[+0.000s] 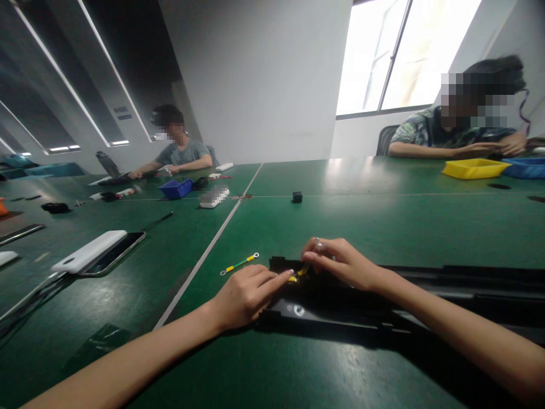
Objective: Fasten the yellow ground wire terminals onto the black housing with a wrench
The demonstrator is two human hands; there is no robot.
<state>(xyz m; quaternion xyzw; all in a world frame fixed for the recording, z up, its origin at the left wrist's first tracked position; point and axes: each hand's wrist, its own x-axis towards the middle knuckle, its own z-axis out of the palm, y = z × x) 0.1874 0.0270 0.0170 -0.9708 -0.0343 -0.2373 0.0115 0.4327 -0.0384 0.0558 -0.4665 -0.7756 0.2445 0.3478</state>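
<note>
A long black channel-shaped housing (340,307) lies on the green table in front of me. My left hand (249,292) is closed around its left end, the index finger stretched to a short yellow-sleeved wire (293,279) inside. Just right of that fingertip, my right hand (336,261) has thumb and fingers pinched together over the housing. What it pinches is thin and too small to name. Beyond my left hand lies a loose green-and-yellow wire with ring terminals (240,264).
White power bank (91,250) and phone (117,255) with cables lie to the left. A small black block (297,197) is ahead. Farther off are a blue bin (176,188) and yellow tray (474,168). Two people (185,150) (451,133) sit across the table.
</note>
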